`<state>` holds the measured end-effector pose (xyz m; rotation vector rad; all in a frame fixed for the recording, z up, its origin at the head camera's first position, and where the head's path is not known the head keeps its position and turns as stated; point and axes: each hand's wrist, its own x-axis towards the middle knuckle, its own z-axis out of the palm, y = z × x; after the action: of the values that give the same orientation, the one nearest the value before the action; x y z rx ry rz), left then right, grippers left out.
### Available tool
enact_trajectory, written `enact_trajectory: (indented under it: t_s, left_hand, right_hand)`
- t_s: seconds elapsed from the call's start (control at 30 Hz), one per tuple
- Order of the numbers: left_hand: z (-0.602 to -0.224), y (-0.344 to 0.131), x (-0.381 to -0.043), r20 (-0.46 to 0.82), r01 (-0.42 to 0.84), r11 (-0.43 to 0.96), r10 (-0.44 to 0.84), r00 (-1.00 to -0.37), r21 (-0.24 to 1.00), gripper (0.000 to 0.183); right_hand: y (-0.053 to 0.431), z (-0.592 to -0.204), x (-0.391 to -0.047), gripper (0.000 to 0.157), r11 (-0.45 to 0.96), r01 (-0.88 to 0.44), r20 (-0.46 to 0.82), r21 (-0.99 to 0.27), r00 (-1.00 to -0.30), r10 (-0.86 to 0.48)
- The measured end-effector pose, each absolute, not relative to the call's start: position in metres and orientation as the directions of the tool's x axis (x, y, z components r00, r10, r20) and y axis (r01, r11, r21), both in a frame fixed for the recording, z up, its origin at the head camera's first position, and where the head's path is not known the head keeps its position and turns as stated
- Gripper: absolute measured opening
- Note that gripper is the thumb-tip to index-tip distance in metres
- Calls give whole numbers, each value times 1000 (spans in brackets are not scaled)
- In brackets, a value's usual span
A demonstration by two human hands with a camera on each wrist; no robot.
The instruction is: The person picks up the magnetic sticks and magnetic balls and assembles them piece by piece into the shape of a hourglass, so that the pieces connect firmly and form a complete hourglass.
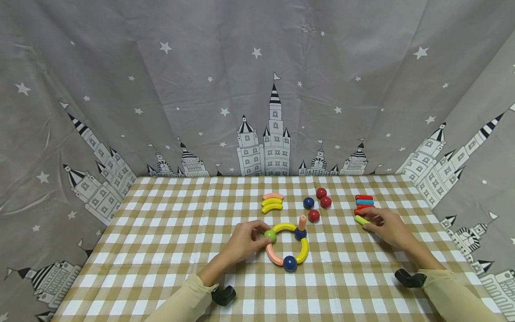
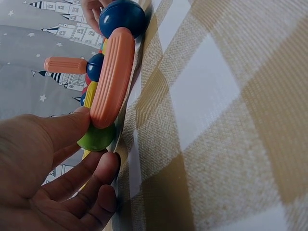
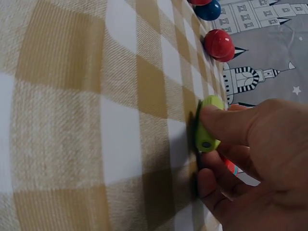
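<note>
A ring of curved rods and balls lies on the checked cloth: yellow curved rods (image 1: pixel 284 226), a pink curved rod (image 2: pixel 113 79), blue balls (image 1: pixel 290 263) and a green ball (image 1: pixel 270 235). On its far blue ball (image 1: pixel 300 233) a short pink rod (image 1: pixel 302 222) stands upright. With thumb and fingers my left hand (image 1: pixel 244 241) pinches the green ball at the ring's left side. Over at the right, my right hand (image 1: pixel 388 227) pinches a light green rod (image 3: pixel 210 122) between thumb and fingers, low over the cloth. Red rods (image 1: pixel 364 197) and a blue rod (image 1: pixel 365 202) lie just beyond it.
Behind the ring lie yellow curved rods (image 1: pixel 272 207) and another pink curved rod (image 1: pixel 273 196). Several red balls (image 1: pixel 314 216) and a blue ball (image 1: pixel 308 203) sit between them and the right-hand rods. A grey curtain (image 1: pixel 209 53) borders the table's far edge.
</note>
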<state>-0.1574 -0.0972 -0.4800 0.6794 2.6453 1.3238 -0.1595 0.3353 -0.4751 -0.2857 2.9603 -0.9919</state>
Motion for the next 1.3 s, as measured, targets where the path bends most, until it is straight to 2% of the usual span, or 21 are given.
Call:
enact_trajectory:
  t_s: [0.3,0.57,0.73,0.9,1.13,1.3]
  left_hand:
    - [-480,-97,-158,96,337,526,432,-897,781,23]
    - [-480,-96,-157,114,350,523,430,-895,777,23]
    - [-480,-95,-157,125,355,513,428,-895,782,23]
    - [-481,-93,-158,159,379,499,427,-890,779,22]
    - [-481,-90,-158,165,383,527,413,-896,759,22]
    - [-481,-88,-159,164,373,545,393,-905,751,22]
  right_hand:
    - [333,-469,-160,31,785,-241,36,-571,-962,-270]
    - [326,-463,-157,34,778,-282,42,-561,-949,-314]
    - [316,-455,-150,33,745,-340,91,-573,-930,-355]
    - [300,-446,-142,31,682,-404,157,-610,-905,-396]
    - [275,-431,-135,29,613,-346,111,-710,-915,-388]
    - [259,-426,-129,29,564,-347,125,-749,-911,-394]
